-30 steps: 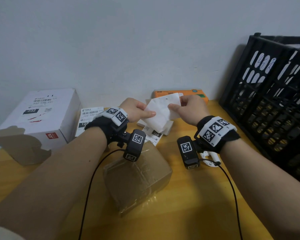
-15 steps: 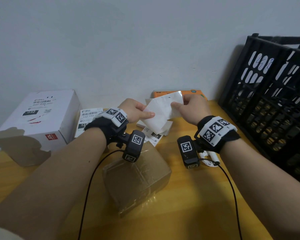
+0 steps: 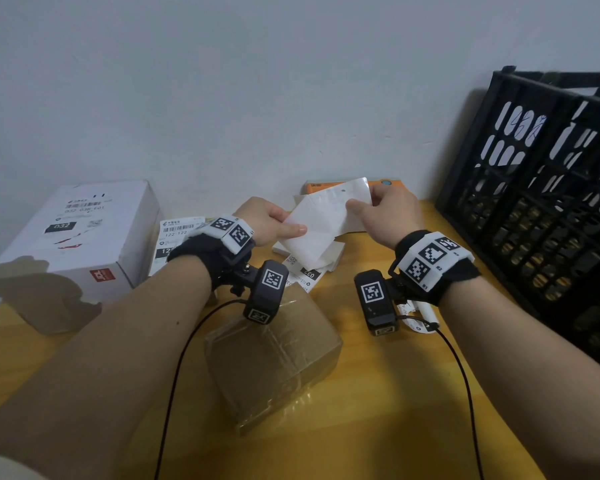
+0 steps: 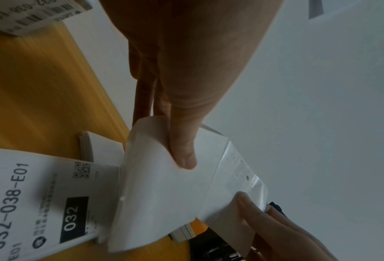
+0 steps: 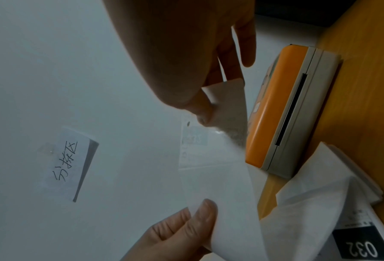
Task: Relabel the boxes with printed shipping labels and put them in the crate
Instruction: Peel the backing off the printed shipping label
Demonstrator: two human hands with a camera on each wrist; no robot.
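Above the table's far middle I hold a white shipping label [image 3: 321,225] partly peeled from its glossy backing [image 3: 349,192]. My left hand [image 3: 290,227] pinches the white sheet's left edge with the thumb on top. My right hand [image 3: 362,202] pinches the glossy layer's upper right corner. The left wrist view shows the sheet [image 4: 164,190] curling under my left thumb [image 4: 184,153]. A taped brown cardboard box [image 3: 274,355] lies below my wrists. The black crate [image 3: 548,209] stands at the right.
A white box [image 3: 73,244] bearing a 032 label sits at the left. Printed labels [image 3: 174,233] and a small paper stack [image 3: 307,270] lie on the wooden table [image 3: 378,393]. An orange label printer [image 5: 282,113] rests against the wall behind my hands.
My right hand has moved up and to the right, pulling the glossy layer further off the white sheet. My left hand has stayed almost in place.
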